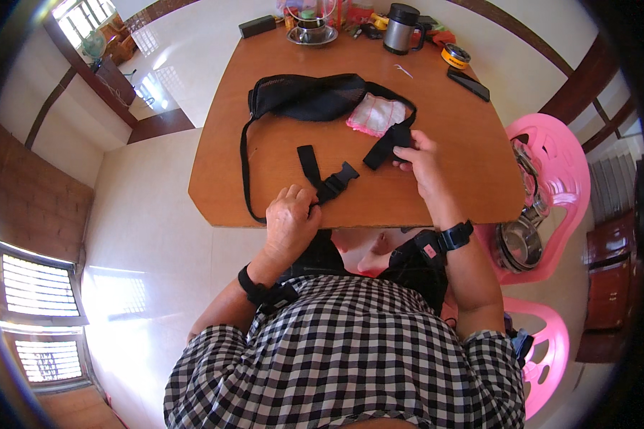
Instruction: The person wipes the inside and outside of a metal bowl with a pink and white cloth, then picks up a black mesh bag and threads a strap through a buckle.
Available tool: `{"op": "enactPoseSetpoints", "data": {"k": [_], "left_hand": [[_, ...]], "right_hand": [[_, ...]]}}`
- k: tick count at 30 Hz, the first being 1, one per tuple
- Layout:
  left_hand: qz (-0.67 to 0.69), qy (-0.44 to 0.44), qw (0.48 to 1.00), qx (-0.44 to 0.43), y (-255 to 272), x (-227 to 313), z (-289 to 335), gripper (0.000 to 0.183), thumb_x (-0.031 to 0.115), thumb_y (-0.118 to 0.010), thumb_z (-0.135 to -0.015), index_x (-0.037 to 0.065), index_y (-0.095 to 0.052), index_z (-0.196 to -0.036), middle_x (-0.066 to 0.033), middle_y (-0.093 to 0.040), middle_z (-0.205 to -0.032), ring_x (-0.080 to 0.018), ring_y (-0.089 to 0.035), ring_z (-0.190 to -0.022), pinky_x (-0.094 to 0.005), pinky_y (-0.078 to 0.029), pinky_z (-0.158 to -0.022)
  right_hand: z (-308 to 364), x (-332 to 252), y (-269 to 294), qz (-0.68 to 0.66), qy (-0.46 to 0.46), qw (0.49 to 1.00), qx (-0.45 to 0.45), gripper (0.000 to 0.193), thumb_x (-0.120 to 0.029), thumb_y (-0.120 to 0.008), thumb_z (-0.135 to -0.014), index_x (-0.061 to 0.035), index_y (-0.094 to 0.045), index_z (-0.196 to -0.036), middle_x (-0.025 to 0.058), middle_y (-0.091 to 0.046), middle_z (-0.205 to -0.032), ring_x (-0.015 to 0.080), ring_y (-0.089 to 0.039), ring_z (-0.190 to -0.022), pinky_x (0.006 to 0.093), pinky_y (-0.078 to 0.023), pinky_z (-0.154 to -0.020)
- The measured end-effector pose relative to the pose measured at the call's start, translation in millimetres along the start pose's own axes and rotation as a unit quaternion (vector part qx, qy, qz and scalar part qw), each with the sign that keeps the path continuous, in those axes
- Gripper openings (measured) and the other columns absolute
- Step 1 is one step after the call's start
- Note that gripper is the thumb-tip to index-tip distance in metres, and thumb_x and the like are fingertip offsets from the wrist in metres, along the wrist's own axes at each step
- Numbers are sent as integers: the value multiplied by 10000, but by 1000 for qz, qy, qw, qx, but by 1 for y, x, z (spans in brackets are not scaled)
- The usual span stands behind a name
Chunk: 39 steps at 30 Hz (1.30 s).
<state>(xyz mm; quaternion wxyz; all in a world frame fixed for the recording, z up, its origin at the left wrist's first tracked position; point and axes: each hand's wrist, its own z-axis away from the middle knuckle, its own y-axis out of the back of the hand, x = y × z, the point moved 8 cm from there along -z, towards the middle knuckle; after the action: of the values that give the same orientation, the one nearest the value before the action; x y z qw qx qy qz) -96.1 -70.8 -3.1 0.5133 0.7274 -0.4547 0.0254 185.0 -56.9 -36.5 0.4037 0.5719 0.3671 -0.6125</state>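
A black waist bag [308,97] lies on the far middle of the brown table, its straps running toward me on both sides. My left hand [291,218], at the table's near edge, is closed on the left strap just behind a black side-release buckle [336,181]. The buckle's prongs point away to the right, and a loose strap tail [308,163] sticks up beside it. In my right hand [421,161] the wide black right strap [389,145] is pinched between thumb and fingers; its end fitting is hidden. A white cloth with pink edging [378,114] lies between bag and right strap.
Along the table's [218,171] far side stand a steel mug [402,32], a metal bowl on a saucer [312,34] and a black box [257,26]. A phone [469,84] and a round tape roll [455,56] lie far right. Pink chairs [569,171] hold metal pots [520,244].
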Motion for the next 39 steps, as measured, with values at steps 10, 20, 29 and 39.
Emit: {"op": "enactPoseSetpoints", "data": {"k": [10, 20, 29, 39], "left_hand": [[85, 11, 995, 42, 10, -3, -5, 88, -14, -613, -711, -9, -564, -784, -121, -564, -769, -274, -571, -690, -347, -459, -594], [395, 156, 905, -32, 24, -2, -23, 37, 3, -553, -818, -5, -583, -838, -79, -641, -881, -100, -540, -652, -216, -426, -559], [467, 243, 837, -150, 24, 7, -40, 49, -4, -587, -807, -13, -619, -843, -58, -662, -719, -67, -532, -554, -190, -393, -483], [366, 70, 917, -144, 22, -4, -58, 93, -74, -561, -703, -25, -591, -775, 12, -550, -700, -59, -494, -656, -226, -395, -576]], "right_hand": [[35, -46, 40, 239, 181, 936, 186, 184, -167, -712, -820, -29, -631, -910, 22, -613, -740, 129, -570, -637, 230, -459, -596], [117, -102, -82, 234, 299, 904, -199, 538, -110, -757, -720, -76, -542, -1213, 92, -591, -1092, 225, -594, -905, 325, -495, -769], [100, -84, -67, 35, 199, 969, -146, 219, 8, -644, -824, -19, -614, -1040, 11, -619, -857, 80, -579, -760, 239, -486, -674], [103, -119, -15, -57, 124, 988, -79, 217, -33, -652, -829, -41, -628, -1044, 2, -614, -785, 84, -579, -664, 216, -461, -622]]}}
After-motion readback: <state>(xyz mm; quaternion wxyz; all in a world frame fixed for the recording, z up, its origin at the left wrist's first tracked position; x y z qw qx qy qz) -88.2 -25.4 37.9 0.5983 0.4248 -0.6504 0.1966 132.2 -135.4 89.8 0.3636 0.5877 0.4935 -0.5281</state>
